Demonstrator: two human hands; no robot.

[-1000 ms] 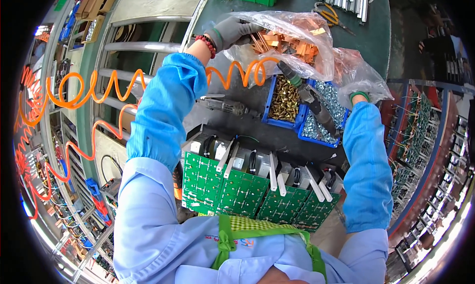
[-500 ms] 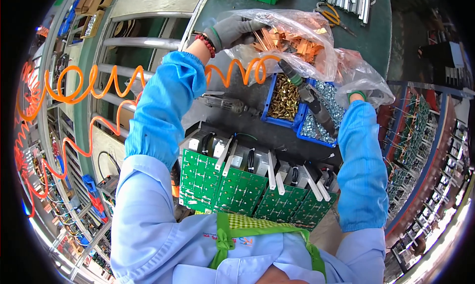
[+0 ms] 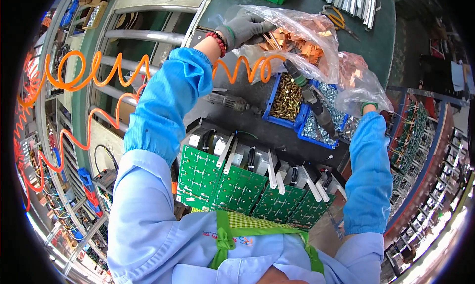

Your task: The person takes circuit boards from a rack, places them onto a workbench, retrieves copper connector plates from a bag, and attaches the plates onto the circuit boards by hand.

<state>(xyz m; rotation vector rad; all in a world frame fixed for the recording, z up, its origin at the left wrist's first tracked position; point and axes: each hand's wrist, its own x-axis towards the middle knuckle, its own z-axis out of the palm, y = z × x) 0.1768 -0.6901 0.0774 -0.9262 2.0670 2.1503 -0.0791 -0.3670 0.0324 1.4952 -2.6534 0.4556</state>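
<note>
And there's a narrow lane mid-frame, dark mat (image 3: 274, 135) between boards (image 3: 242, 187) and bins (image 3: 281, 121); drill (image 3: 310, 96) bars the right bin; bag (image 3: 308, 42) blocks upper centre, hose (image 3: 273, 56) looping below its left; bare bench (image 3: 379, 49) opens upper right.

Four circuit boards (image 3: 240, 192) are counted at the bench's (image 3: 376, 49) near edge; toward its right, two blue bins (image 3: 280, 122), one pair of pliers (image 3: 342, 22)!

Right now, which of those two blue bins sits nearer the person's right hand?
The bin of silvery hardware; the bin of gold-coloured screws lies farther left.
</note>
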